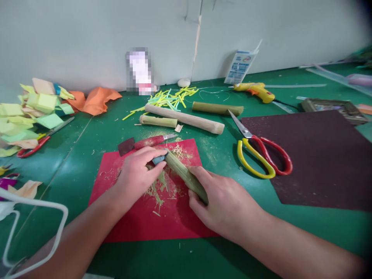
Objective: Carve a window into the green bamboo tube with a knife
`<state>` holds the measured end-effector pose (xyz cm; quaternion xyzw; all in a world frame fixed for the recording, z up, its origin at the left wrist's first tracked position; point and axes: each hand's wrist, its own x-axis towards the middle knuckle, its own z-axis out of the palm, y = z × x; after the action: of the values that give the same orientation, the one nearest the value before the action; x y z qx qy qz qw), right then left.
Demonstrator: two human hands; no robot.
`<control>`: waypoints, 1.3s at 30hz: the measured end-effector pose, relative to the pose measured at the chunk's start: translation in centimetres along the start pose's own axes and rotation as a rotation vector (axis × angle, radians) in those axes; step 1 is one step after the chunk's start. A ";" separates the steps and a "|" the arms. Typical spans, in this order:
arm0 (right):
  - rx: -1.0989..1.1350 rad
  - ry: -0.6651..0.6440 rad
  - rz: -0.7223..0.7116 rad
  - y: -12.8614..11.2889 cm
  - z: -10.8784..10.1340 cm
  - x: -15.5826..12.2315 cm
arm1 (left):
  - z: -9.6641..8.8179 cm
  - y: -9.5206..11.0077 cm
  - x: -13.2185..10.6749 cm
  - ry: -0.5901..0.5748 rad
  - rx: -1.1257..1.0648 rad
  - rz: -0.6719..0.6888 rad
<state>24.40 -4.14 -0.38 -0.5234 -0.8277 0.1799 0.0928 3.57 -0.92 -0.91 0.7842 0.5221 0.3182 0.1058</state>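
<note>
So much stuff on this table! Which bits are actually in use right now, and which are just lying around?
In use: left hand pressing a small blue piece on the stick; right hand gripping that stick; red mat under them, with shavings.

Lying about: knife, scissors, glue gun, other sticks, straw pieces, paper scraps, dark sheet.

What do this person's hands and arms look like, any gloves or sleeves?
No gloves, rings or watch on the left hand or right hand. The left forearm and right forearm are bare too, with no sleeve in view.
</note>
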 end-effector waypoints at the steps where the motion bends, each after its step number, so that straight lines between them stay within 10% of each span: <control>1: 0.001 -0.001 0.000 0.0 0.0 0.0 | 0.0 -0.1 0.0 -0.001 -0.003 -0.005; 39: -0.006 -0.004 -0.015 -0.2 0.3 0.1 | 1.1 0.0 -0.3 -0.050 -0.005 0.247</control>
<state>24.14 -4.18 -0.58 -0.5169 -0.8324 0.1778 0.0911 4.12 -0.98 -1.86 0.8499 0.4180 0.3105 0.0807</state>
